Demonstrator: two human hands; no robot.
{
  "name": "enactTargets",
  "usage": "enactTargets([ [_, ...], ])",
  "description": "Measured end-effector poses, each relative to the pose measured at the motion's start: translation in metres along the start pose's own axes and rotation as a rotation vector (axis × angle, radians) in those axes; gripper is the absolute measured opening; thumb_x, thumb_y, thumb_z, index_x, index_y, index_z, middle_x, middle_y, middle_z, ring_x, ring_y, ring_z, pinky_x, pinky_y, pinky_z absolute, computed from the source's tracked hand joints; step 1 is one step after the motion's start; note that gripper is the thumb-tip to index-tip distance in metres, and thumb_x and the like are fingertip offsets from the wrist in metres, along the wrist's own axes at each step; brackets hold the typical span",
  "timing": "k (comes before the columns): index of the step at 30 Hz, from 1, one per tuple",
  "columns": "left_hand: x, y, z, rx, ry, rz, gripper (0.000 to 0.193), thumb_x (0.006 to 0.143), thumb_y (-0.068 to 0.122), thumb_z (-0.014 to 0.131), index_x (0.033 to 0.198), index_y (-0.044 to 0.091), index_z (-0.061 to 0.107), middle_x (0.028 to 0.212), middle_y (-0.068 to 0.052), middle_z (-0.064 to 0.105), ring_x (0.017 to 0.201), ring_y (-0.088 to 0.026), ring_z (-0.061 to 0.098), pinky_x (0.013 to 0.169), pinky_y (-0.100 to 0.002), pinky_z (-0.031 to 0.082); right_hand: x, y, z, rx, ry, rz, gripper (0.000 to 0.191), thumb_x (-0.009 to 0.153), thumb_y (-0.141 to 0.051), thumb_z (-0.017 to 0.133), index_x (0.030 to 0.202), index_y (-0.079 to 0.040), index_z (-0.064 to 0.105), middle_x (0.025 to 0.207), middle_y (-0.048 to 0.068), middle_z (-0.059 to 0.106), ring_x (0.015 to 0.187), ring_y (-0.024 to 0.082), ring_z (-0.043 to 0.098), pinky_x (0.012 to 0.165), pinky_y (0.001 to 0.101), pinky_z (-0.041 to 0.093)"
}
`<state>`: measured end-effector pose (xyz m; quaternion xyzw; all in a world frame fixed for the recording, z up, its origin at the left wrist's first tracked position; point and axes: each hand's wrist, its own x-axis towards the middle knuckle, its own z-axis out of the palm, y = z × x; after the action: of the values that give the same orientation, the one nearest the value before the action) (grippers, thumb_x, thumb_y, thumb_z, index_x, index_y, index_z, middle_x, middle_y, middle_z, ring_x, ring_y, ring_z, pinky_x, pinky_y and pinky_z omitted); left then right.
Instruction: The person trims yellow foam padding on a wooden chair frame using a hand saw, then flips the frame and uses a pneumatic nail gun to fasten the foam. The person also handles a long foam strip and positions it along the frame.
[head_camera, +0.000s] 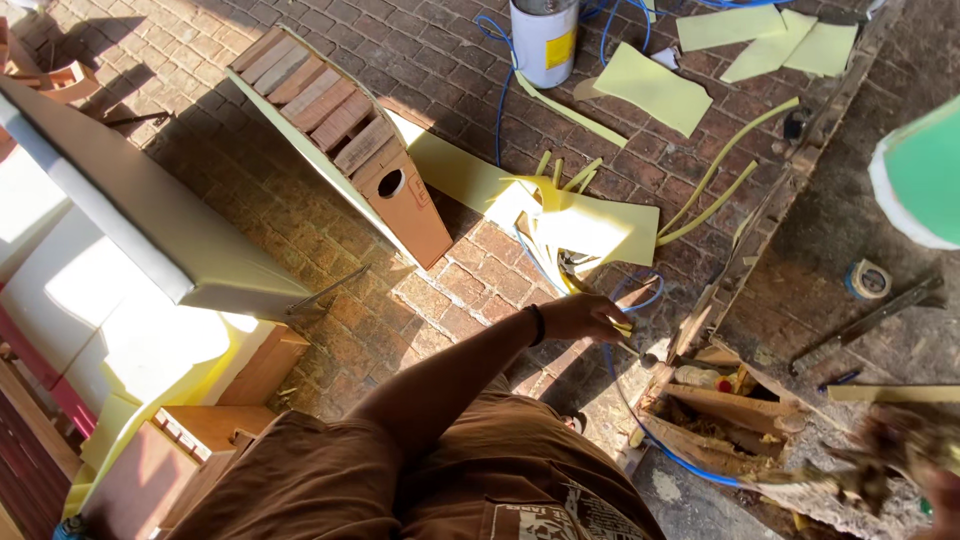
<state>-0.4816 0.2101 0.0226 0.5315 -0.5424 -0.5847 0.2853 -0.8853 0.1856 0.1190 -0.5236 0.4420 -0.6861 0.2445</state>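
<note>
Head view, one hand (585, 318), fingers clamped on yellow strip (622, 325), white can (543, 40) upright, contents unseen.

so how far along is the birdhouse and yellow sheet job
Done: a wooden birdhouse with slatted roof and round hole stands assembled on the brick floor. In hand: the left hand reaches down at the cut yellow sheet scraps. Left: loose yellow strips and pieces remain scattered; the right hand is out of view.
</note>
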Motion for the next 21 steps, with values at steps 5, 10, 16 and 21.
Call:
enactTargets([
  [5,0.006,0.023,0.011,0.115,-0.251,0.090,0.070,0.089,0.045,0.075,0.145,0.008,0.053,0.132,-0.013,0.070,0.121,-0.023,0.067,0.105,-0.042,0.050,0.009,-0.050,0.126,0.361,-0.396,-0.077,0.086,0.094,-0.016,0.097,0.154,-0.018,0.036,0.144,0.005,0.058,0.121,0.018,0.066,0.109,0.0328,0.062],
  [10,-0.022,0.016,-0.004,0.137,-0.064,0.036,0.059,0.090,0.050,0.074,0.129,0.006,0.072,0.118,-0.010,0.078,0.110,-0.023,0.074,0.098,-0.042,0.058,0.004,-0.083,0.258,0.540,-0.680,-0.042,0.078,0.089,-0.026,0.090,0.153,-0.016,0.049,0.135,0.003,0.062,0.110,0.012,0.068,0.101,0.0309,0.061],
  [16,-0.051,0.004,-0.069,-0.352,0.052,0.076,0.051,0.083,0.043,0.082,0.114,0.006,0.064,0.109,-0.009,0.075,0.103,-0.023,0.072,0.088,-0.038,0.061,-0.030,-0.104,0.370,0.622,-0.901,0.141,0.067,0.083,-0.011,0.088,0.141,-0.013,0.054,0.121,0.004,0.063,0.101,0.011,0.066,0.083,0.0256,0.062],
  [21,-0.067,0.008,-0.128,-0.012,0.357,0.007,0.048,0.078,0.044,0.085,0.098,0.003,0.071,0.087,-0.011,0.077,0.081,-0.023,0.075,0.076,-0.037,0.059,-0.050,-0.098,0.447,0.648,-1.034,0.211,0.061,0.082,-0.006,0.088,0.133,-0.010,0.056,0.120,0.004,0.064,0.102,0.012,0.067,0.089,0.0280,0.061],
])
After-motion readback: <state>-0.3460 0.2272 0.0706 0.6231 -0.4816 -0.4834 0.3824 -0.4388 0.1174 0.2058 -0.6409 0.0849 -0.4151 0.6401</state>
